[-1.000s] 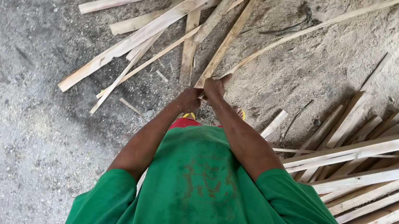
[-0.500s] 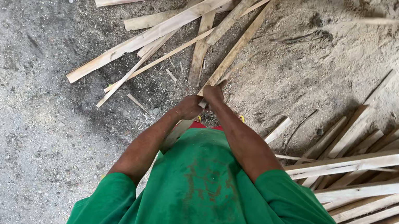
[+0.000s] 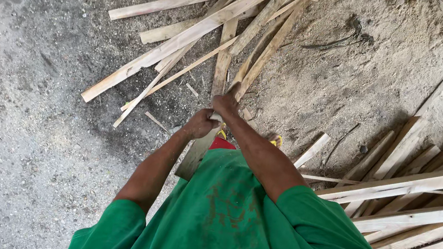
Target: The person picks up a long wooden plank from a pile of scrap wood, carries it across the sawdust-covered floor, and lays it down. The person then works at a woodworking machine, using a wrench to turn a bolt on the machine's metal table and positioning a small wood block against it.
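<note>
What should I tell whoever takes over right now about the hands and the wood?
Left hand and right hand both grip one wooden slat that runs down against the green shirt.
A loose pile of slats lies on the concrete floor just ahead.
A bigger stack of slats lies to the right, on sawdust.
Nothing shows how far the sorting has got.

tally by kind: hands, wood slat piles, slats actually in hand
Hands: 2, left hand and right hand
Slat piles on the ground: 2, far pile and right pile
Slats held: 1, wooden slat
Total: 5
</note>
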`<action>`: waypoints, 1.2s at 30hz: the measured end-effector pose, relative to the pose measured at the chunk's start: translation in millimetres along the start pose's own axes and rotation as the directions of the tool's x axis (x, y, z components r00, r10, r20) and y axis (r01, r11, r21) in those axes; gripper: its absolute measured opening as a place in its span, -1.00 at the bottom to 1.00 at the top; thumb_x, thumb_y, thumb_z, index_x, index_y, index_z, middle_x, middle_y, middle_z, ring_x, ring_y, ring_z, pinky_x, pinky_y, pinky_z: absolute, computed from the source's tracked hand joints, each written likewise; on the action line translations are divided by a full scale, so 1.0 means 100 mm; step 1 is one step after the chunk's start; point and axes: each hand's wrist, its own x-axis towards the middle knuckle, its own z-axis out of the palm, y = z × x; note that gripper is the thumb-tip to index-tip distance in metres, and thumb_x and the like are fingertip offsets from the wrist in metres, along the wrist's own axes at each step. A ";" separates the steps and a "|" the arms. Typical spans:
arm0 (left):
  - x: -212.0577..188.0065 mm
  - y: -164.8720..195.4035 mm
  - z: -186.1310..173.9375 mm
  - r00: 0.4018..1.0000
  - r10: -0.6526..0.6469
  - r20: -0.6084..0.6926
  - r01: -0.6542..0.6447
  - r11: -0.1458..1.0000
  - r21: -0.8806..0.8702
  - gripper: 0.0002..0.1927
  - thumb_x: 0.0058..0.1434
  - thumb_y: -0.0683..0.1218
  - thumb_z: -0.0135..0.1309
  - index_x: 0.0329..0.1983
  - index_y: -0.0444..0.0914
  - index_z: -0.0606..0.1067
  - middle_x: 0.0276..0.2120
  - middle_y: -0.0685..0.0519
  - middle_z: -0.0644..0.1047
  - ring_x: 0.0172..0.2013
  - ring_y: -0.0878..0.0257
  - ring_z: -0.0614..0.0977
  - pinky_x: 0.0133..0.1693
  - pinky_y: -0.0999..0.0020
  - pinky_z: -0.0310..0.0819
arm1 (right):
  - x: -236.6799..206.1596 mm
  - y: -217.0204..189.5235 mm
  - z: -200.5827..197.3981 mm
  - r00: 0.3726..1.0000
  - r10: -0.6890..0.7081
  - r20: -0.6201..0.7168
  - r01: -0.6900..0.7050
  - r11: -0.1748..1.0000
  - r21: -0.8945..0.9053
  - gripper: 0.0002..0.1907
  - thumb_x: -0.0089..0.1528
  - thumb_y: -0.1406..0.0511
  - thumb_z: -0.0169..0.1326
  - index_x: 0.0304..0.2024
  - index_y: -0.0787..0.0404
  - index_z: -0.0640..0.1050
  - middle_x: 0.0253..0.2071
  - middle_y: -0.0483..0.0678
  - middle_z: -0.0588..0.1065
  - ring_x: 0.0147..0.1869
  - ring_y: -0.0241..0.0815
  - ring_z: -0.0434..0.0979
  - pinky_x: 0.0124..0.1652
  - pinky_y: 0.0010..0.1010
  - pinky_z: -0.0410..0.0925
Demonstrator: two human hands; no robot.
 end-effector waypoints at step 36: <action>6.80 5.38 6.69 0.817 0.132 0.561 -0.408 0.821 0.401 -0.56 0.25 0.09 0.10 0.11 -0.21 0.56 -0.15 -0.10 0.67 -0.10 0.11 0.77 -0.04 0.20 0.64 | 3.08 4.69 -9.15 0.768 0.343 -0.542 -0.049 0.874 0.483 -0.50 0.24 -0.02 0.13 0.00 0.21 0.64 -0.09 0.08 0.65 0.02 -0.01 0.67 0.02 -0.20 0.47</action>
